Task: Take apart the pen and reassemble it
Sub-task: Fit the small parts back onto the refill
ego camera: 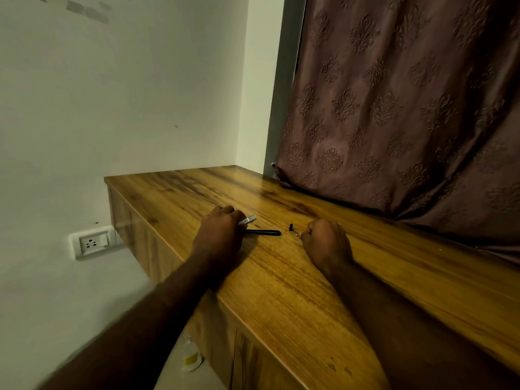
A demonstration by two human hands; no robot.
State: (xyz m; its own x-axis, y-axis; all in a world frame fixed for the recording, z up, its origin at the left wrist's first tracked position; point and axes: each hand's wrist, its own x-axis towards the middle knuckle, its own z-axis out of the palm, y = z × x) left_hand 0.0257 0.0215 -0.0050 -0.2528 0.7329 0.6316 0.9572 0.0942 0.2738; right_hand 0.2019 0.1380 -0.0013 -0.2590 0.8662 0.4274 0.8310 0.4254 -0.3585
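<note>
With the pen already in pieces on the wooden bench (pixel 281 277), judged step: collecting parts for reassembly. Pale barrel piece (pixel 249 220) grasped in the left hand (pixel 222 230), its end protruding past the fingers. Black slender piece (pixel 263 232) lies flat on the bench just beside that hand, untouched. Small black cap-like bit (pixel 290 227) rests between the hands. Right hand (pixel 326 243) clenched on a tiny pale part (pixel 297 234); identity too small to tell.

Advice: keep the barrel steady, feed parts in axially, work low over the bench so nothing rolls off the edge.

Count: pen pieces visible 4; hands 2. Beyond: curtain (pixel 408 108) 1, wall socket (pixel 92 242) 1.
</note>
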